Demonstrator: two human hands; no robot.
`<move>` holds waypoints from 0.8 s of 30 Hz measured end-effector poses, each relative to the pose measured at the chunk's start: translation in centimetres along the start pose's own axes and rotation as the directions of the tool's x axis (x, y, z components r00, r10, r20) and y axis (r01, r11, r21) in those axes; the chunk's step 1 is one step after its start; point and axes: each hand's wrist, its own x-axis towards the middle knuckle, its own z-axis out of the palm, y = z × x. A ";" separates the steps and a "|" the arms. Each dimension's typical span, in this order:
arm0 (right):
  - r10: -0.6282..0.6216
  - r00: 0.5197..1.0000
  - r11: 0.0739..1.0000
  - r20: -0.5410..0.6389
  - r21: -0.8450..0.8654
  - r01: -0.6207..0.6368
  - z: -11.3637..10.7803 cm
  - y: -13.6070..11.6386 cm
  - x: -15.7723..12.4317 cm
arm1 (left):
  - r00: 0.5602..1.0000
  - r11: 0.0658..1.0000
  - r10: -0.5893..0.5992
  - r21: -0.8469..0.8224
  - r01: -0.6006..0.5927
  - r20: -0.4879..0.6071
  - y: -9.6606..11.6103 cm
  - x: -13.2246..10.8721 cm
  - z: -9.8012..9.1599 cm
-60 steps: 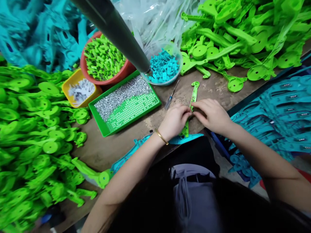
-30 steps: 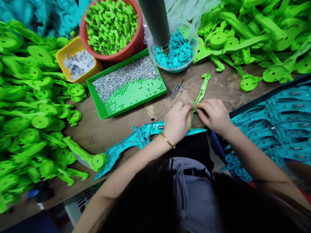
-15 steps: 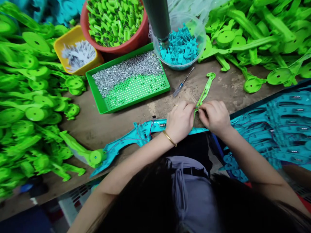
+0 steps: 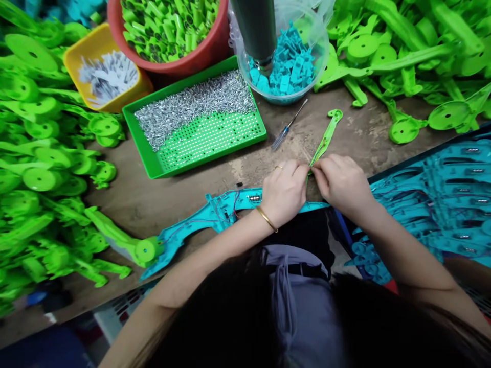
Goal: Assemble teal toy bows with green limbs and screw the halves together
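Both hands meet over a slim light-green plastic part point(image 4: 327, 136), whose hooked far end points away from me. My left hand point(image 4: 284, 193), with a ring and a gold bangle, is closed on the near portion of it. Thumb and fingers of my right hand point(image 4: 342, 181) pinch at the same spot; any small piece between them is hidden. Under my left wrist lies a long curved blue plastic shell point(image 4: 192, 221) with thin wires and a small metal spring-like piece point(image 4: 254, 198). A screwdriver point(image 4: 288, 127) rests on the table beyond the hands.
A green tray point(image 4: 207, 148) of small screws stands ahead, near a yellow box point(image 4: 72, 56), a red tub point(image 4: 184, 65) and a clear bowl point(image 4: 324, 56) of blue pieces. A dark vertical tool point(image 4: 255, 30) hangs over the bowl. Green parts point(image 4: 38, 176) pile left; blue shells point(image 4: 441, 204) lie right.
The view has shifted slightly, so the trays and tubs sit a little further left and up. Both hands stay at the green part; my right hand's fingers have shifted slightly on it.
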 end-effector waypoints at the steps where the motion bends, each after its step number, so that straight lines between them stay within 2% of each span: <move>1: -0.004 1.000 1.000 0.016 -0.014 0.004 -0.1 -0.2 0.1 | 1.000 1.000 -0.003 -0.008 0.003 0.000 0.0 0.0 0.0; 7: -0.029 0.995 0.995 0.099 -0.095 0.038 -0.6 -1.8 -0.7 | 1.000 0.997 -0.004 -0.077 0.002 -0.022 -0.3 0.0 0.2; 10: -0.012 0.992 0.998 0.129 -0.057 0.019 -0.9 -1.7 -1.6 | 0.998 0.996 0.007 -0.087 -0.013 -0.067 -0.5 -0.1 0.4; 14: 0.037 0.998 0.989 0.047 0.141 -0.043 -0.9 -0.5 -2.6 | 0.993 0.994 0.024 -0.103 -0.036 -0.114 -0.6 -0.1 0.5; 16: 0.054 0.999 0.988 -0.002 0.144 -0.053 -0.7 -0.1 -2.8 | 0.993 0.993 0.025 -0.110 -0.038 -0.117 -0.7 -0.1 0.4; 21: 0.050 0.999 0.990 -0.006 0.130 -0.049 -0.6 0.3 -2.2 | 0.995 0.992 0.019 -0.125 -0.031 -0.096 -0.7 0.0 0.3; 24: 0.078 0.995 0.989 -0.057 0.129 -0.070 -0.4 1.0 -1.3 | 0.994 0.991 0.018 -0.131 -0.032 -0.103 -0.8 -0.1 0.3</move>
